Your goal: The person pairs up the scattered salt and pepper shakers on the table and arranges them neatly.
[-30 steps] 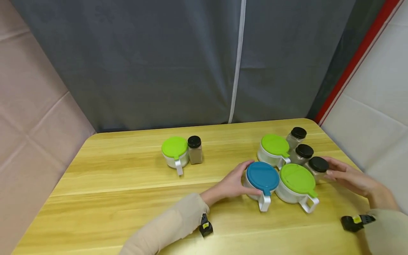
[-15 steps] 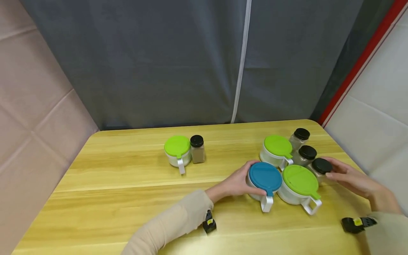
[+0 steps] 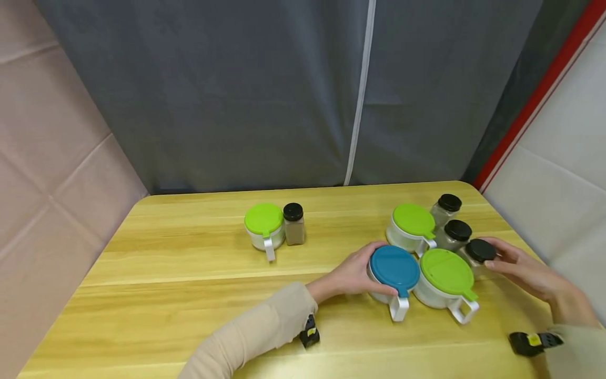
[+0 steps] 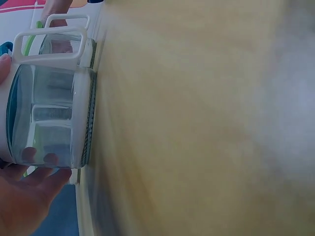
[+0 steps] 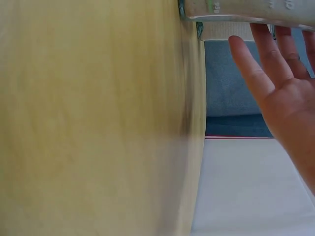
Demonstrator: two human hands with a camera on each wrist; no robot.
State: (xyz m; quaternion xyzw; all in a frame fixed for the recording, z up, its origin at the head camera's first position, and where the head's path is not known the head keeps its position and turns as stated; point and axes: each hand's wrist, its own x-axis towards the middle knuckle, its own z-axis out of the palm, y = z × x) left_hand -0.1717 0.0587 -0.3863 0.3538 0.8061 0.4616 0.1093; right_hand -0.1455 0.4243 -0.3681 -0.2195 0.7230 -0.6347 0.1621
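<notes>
My left hand (image 3: 357,272) grips a clear glass seasoning pot with a blue lid (image 3: 395,267); its thumb is at the front near the white handle. In the left wrist view the fingers (image 4: 39,179) lie against the glass and the pot stands on the table. Beside it stands a larger green-lidded pot (image 3: 447,271). My right hand (image 3: 532,268) holds a spice jar with a black lid (image 3: 481,250) from its right side, thumb in front. In the right wrist view the fingers (image 5: 270,59) reach the jar (image 5: 241,10); the thumb is hidden there.
Behind are a smaller green-lidded pot (image 3: 413,220) and two black-lidded spice jars (image 3: 457,231), close together. Further left, another green-lidded pot (image 3: 263,220) stands beside a filled spice jar (image 3: 294,223). A grey curtain (image 3: 236,95) backs the wooden table (image 3: 165,295).
The right hand and its spice jar have shifted slightly right, away from the green-lidded pots. The left hand and blue-lidded pot stay in place; the head view has shifted a little.
</notes>
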